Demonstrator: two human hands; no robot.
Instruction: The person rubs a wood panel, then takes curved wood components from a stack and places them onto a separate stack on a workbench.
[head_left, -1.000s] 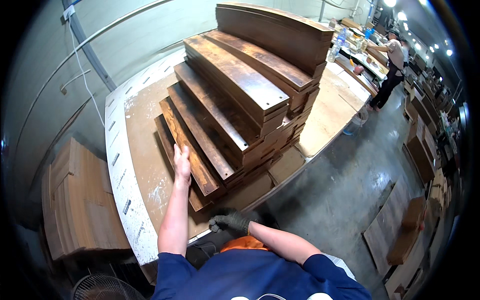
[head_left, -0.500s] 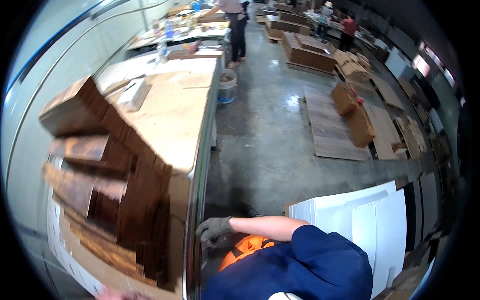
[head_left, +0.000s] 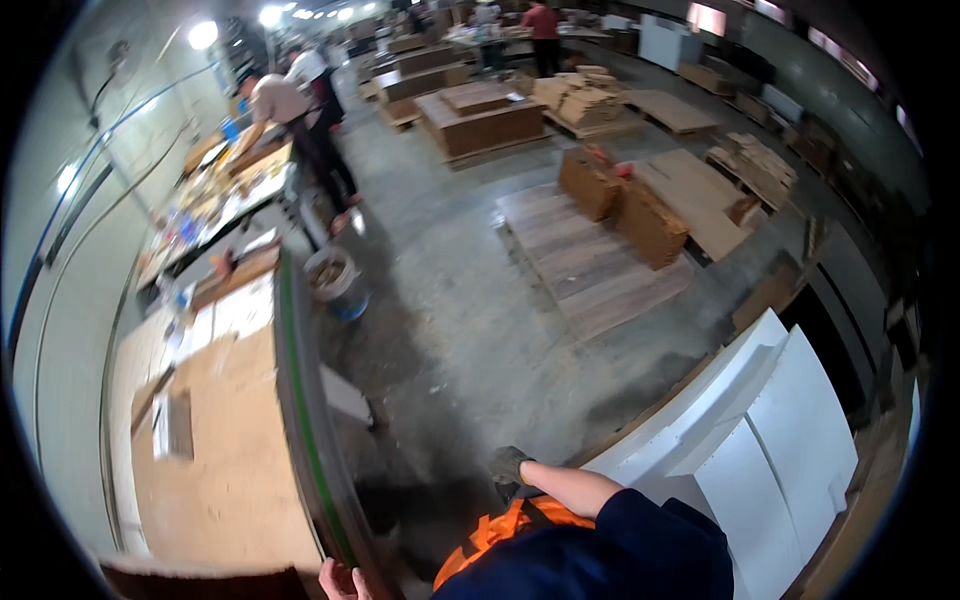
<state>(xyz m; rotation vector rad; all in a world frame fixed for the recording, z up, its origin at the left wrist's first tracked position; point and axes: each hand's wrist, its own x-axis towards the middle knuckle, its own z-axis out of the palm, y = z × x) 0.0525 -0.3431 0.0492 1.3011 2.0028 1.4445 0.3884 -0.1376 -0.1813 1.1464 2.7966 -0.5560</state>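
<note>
My right hand (head_left: 511, 466), in a dark grey work glove, hangs over the floor in front of my orange apron (head_left: 490, 535). Its fingers point downward, loosely apart, and I see nothing in them. At the lower edge of the picture, a few bare fingers of my left hand (head_left: 344, 580) show. They are slightly bent and spread, close beside the green-striped edge (head_left: 312, 450) of the worktable (head_left: 225, 480); the rest of that hand is cut off. Along the bottom left, only a strip of the dark brown boards (head_left: 200, 585) remains visible.
A white block (head_left: 173, 426) lies on the worktable. White panels (head_left: 740, 450) are stacked at my right. A bucket (head_left: 338, 283) stands beyond the table, near a person (head_left: 300, 120) at another bench. Brown bundles (head_left: 622, 205) rest on a wood-grain panel (head_left: 570, 265) on the floor.
My view has swung to the right and up. The brown board stack has slid almost out of the picture. My gloved right hand has left the table's edge; my left fingers now show beside it.
</note>
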